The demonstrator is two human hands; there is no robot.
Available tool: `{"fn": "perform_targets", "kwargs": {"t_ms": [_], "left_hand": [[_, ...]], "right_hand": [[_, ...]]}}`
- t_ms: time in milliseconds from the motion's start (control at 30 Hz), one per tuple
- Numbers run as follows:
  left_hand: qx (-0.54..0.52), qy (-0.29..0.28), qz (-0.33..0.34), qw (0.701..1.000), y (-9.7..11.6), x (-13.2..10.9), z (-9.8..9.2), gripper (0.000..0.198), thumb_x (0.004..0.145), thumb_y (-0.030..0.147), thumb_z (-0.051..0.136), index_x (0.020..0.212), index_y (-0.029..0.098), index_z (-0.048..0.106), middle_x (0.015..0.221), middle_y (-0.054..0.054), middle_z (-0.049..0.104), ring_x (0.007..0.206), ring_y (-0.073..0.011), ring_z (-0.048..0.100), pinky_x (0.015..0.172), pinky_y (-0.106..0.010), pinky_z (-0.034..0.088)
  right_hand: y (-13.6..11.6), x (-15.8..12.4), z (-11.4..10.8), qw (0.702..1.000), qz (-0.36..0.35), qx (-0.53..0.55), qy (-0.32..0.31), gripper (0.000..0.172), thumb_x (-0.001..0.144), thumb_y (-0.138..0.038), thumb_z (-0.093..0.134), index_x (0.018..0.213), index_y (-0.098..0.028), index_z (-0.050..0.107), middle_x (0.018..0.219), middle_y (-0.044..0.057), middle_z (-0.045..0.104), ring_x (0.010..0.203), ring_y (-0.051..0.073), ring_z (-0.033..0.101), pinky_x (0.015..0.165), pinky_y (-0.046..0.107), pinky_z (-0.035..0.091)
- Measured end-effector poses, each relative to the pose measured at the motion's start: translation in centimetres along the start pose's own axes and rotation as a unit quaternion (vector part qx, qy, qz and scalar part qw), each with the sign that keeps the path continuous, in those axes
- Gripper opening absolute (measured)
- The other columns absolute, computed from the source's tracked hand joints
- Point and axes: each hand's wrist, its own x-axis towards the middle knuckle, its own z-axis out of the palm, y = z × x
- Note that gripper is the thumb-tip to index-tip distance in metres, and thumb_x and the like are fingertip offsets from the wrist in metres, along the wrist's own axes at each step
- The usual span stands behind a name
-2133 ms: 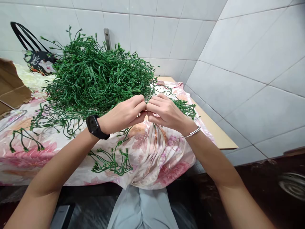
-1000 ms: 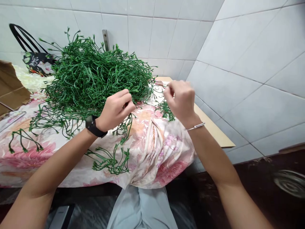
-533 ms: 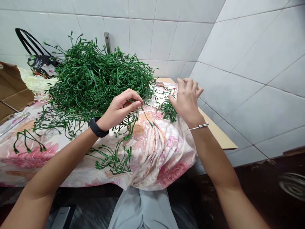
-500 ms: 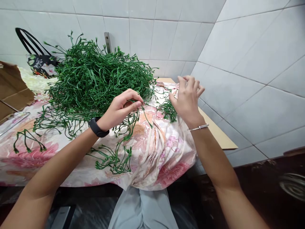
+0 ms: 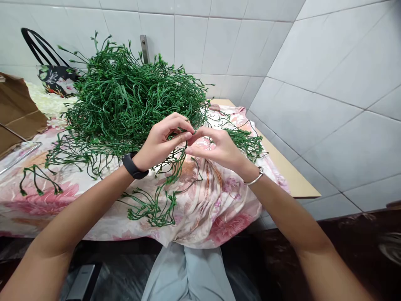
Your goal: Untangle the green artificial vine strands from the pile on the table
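Thumb and fingers of my left hand (image 5: 169, 136) are pinched on a green plastic stem (image 5: 181, 161), which hangs below them; the pinch itself is partly hidden. Meeting those fingertips from the right, my right hand (image 5: 216, 148) has its thumb and forefinger closing around the same spot. A large heap of green artificial stems (image 5: 134, 96) rises just behind my left hand. Beyond my right wrist lies a smaller bunch of stems (image 5: 246, 142). Another loose cluster of stems (image 5: 153, 207) rests on the cloth nearer to me.
A flowered cloth (image 5: 225, 225) covers the table, with a bare board edge (image 5: 291, 175) at the right. To the left are a cardboard box (image 5: 19, 108), cream petals (image 5: 46, 102) and a floral bag (image 5: 58, 79). Tiled walls (image 5: 188, 42) close off the back and right.
My right hand has moved left and down from above the smaller bunch to meet my left hand. My left hand stays in nearly the same place, still pinching.
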Motion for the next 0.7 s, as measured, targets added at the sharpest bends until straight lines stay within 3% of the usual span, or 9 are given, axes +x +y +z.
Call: {"fn": "perform_targets", "kwargs": {"t_ms": [100,167,267,400,467,533,633,700], "left_hand": [[0.008,0.033,-0.001,0.999,-0.3,0.1,-0.2,0.004,0.08,0.02,0.059,0.082,0.018,0.063,0.087,-0.004,0.055,0.086,-0.0128,0.054,0.075,-0.026,0.044],[0.007,0.061,-0.005,0.998,-0.4,0.1,-0.4,0.004,0.079,0.019,0.06,0.081,0.019,0.063,0.088,-0.003,0.056,0.087,-0.0127,0.054,0.073,-0.026,0.045],[0.005,0.087,-0.011,0.996,-0.5,0.2,-0.6,0.004,0.078,0.018,0.06,0.081,0.019,0.063,0.088,-0.003,0.057,0.086,-0.0123,0.055,0.072,-0.025,0.045],[-0.006,0.095,-0.016,0.995,-0.5,0.3,-0.7,0.004,0.078,0.017,0.061,0.08,0.018,0.064,0.086,-0.003,0.057,0.084,-0.0115,0.055,0.07,-0.024,0.045],[-0.018,0.113,-0.021,0.993,-0.6,0.4,-0.8,0.004,0.077,0.017,0.061,0.08,0.018,0.064,0.086,-0.003,0.057,0.083,-0.0113,0.055,0.07,-0.024,0.045],[-0.041,0.14,-0.024,0.989,-0.6,0.4,-0.9,0.005,0.078,0.017,0.061,0.081,0.019,0.064,0.086,-0.003,0.056,0.081,-0.0107,0.054,0.069,-0.023,0.045],[-0.097,0.16,-0.022,0.982,-0.8,0.5,-1.0,0.006,0.078,0.017,0.059,0.082,0.019,0.064,0.085,-0.002,0.056,0.075,-0.0092,0.054,0.064,-0.022,0.046],[-0.129,0.157,-0.028,0.979,-0.8,0.6,-0.9,0.007,0.078,0.016,0.059,0.082,0.019,0.064,0.084,-0.001,0.057,0.073,-0.0088,0.054,0.062,-0.021,0.047]], "right_hand": [[0.2,0.0,-1.1,0.998,-0.009,-0.029,-0.061,0.03,0.068,-0.042,0.069,0.081,-0.015,0.062,0.082,0.002,0.063,0.078,0.012,0.057,0.073,0.026,0.042],[0.4,0.0,-1.8,0.984,-0.018,-0.05,-0.17,0.032,0.067,-0.044,0.069,0.08,-0.016,0.062,0.082,0.002,0.061,0.077,0.012,0.055,0.07,0.025,0.041],[0.8,-0.1,-2.1,0.937,-0.02,-0.086,-0.339,0.029,0.069,-0.042,0.069,0.081,-0.017,0.064,0.083,0.002,0.059,0.077,0.012,0.053,0.068,0.024,0.04],[1.1,-0.1,-1.9,0.906,-0.01,-0.103,-0.411,0.016,0.076,-0.031,0.064,0.08,-0.015,0.065,0.079,0.002,0.059,0.07,0.01,0.052,0.065,0.023,0.04],[0.9,0.0,-2.2,0.912,-0.015,-0.088,-0.401,0.015,0.079,-0.029,0.06,0.078,-0.015,0.064,0.077,0.001,0.058,0.07,0.01,0.052,0.067,0.024,0.041],[0.7,0.0,-3.0,0.934,-0.022,-0.081,-0.346,0.014,0.08,-0.03,0.058,0.079,-0.016,0.063,0.079,0.001,0.059,0.075,0.01,0.053,0.071,0.024,0.042],[0.8,-0.1,-4.4,0.976,-0.014,-0.132,-0.17,0.01,0.081,-0.026,0.054,0.077,-0.018,0.058,0.081,0.001,0.059,0.077,0.012,0.054,0.073,0.026,0.042],[1.2,-0.2,-5.1,0.975,0.001,-0.219,-0.028,0.006,0.079,-0.021,0.054,0.073,-0.018,0.055,0.078,0.001,0.059,0.075,0.013,0.053,0.073,0.029,0.041]]}}
